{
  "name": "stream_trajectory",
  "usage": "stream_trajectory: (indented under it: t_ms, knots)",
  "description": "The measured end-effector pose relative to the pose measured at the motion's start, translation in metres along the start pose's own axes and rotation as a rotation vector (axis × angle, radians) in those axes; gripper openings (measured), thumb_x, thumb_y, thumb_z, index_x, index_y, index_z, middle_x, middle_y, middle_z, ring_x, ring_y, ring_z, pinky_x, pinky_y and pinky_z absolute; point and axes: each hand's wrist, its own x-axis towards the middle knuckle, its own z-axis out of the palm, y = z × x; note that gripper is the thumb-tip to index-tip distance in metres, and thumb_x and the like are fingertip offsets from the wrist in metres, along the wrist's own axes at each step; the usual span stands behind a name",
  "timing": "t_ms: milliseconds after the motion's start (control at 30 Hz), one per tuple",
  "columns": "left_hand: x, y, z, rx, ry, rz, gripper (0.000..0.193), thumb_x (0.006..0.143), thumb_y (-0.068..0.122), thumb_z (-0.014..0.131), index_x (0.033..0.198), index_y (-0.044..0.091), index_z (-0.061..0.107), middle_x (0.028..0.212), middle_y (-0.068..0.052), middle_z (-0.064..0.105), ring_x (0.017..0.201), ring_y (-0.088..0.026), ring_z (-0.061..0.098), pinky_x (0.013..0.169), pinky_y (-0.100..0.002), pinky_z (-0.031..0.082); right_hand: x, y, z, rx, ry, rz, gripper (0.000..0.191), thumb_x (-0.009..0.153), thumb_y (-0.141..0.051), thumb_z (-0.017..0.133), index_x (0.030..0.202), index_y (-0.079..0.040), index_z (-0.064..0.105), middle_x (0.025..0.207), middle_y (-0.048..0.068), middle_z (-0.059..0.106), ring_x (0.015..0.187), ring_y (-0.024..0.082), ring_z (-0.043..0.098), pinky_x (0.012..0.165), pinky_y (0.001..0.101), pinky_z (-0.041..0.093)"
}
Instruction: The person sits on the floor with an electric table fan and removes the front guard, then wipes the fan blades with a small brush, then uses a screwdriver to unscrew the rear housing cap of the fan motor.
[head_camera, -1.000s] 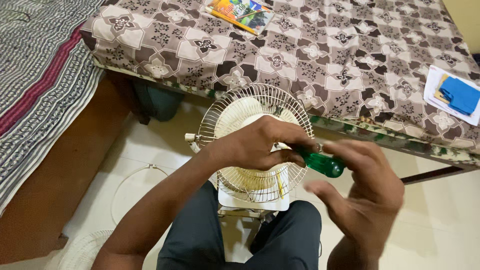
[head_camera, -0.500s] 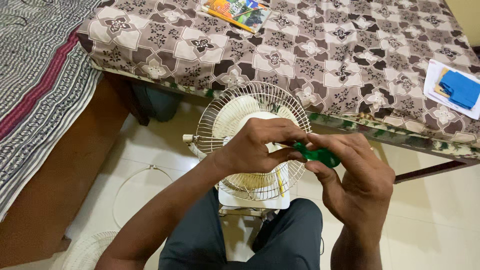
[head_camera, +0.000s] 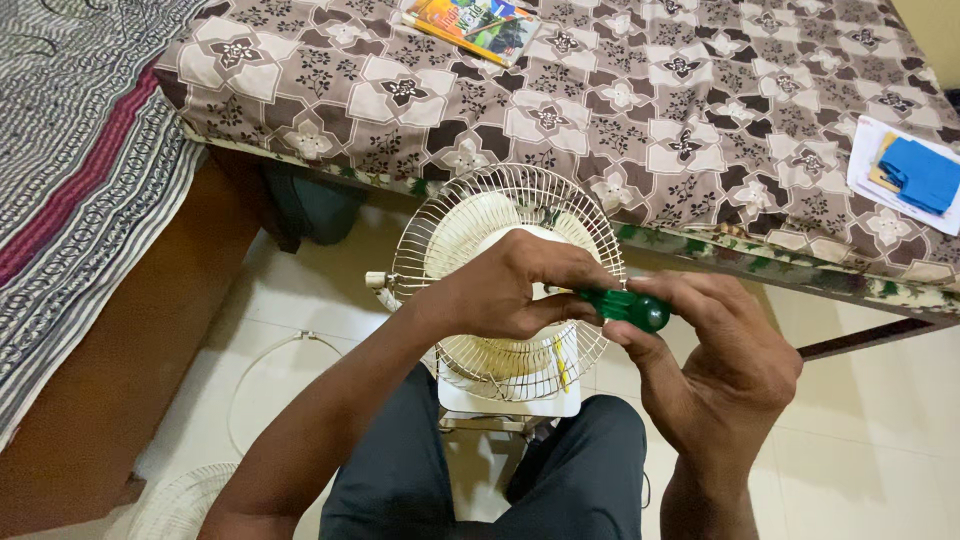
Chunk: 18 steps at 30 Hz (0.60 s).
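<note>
Looking down from the head view, your left hand (head_camera: 500, 290) steadied the small fan (head_camera: 505, 285) between your knees, fingers curled on its rear housing, while your right hand (head_camera: 715, 360) pinched the green screwdriver (head_camera: 620, 305) against it. A wire grille (head_camera: 185, 500) already lay on the floor; the rear cage remained mounted. On the bed (head_camera: 600, 120) lay a colourful book (head_camera: 470, 25) and blue folded paper (head_camera: 920, 172).

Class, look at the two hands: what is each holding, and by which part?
The right hand grips a green screwdriver by its handle end. The left hand steadies its front, resting on the fan rear housing.

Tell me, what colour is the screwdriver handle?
Green; the screwdriver handle shows clearly in the head view, held in the right hand.
</note>
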Motion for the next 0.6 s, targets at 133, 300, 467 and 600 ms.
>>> stream_trajectory:
  t_ms: [133, 300, 467, 600]
  knots:
    - [0.0025, 0.0009, 0.0010, -0.077, 0.016, -0.021, 0.036, 0.090, 0.008, 0.082, 0.125, 0.009, 0.072, 0.110, -0.008, 0.077, 0.099, -0.019, 0.079, 0.088, -0.032, 0.066, -0.0026, 0.0005, -0.0021, 0.025, -0.012, 0.021, 0.037, 0.087, -0.004, 0.085, 0.121, -0.001, 0.072, 0.111, 0.010, 0.072, 0.101, 0.016, 0.069, 0.087, 0.0267, 0.055]
    - [0.0039, 0.0030, 0.0011, -0.157, 0.040, -0.061, 0.034, 0.089, 0.009, 0.085, 0.121, 0.009, 0.074, 0.109, -0.008, 0.078, 0.098, -0.015, 0.078, 0.086, -0.029, 0.068, 0.0006, -0.0035, -0.0036, -0.027, -0.041, 0.026, 0.038, 0.085, 0.001, 0.083, 0.122, -0.001, 0.072, 0.108, 0.009, 0.071, 0.096, 0.017, 0.066, 0.084, 0.0272, 0.053]
    - [0.0039, 0.0047, 0.0033, -0.162, 0.068, -0.079, 0.034, 0.086, 0.011, 0.088, 0.118, 0.009, 0.075, 0.108, -0.007, 0.077, 0.097, -0.014, 0.078, 0.086, -0.029, 0.067, 0.0039, -0.0054, -0.0053, 0.024, -0.089, 0.029, 0.042, 0.088, 0.003, 0.078, 0.129, 0.002, 0.069, 0.113, 0.010, 0.071, 0.104, 0.019, 0.066, 0.092, 0.0300, 0.054]
    - [0.0037, 0.0061, 0.0054, -0.096, 0.079, -0.076, 0.032, 0.085, 0.012, 0.088, 0.114, 0.008, 0.076, 0.107, -0.006, 0.077, 0.096, -0.013, 0.078, 0.085, -0.028, 0.067, 0.0005, -0.0029, -0.0022, 0.120, -0.001, 0.066, 0.039, 0.082, -0.003, 0.082, 0.119, 0.001, 0.068, 0.116, 0.011, 0.068, 0.108, 0.017, 0.067, 0.093, 0.0283, 0.055]
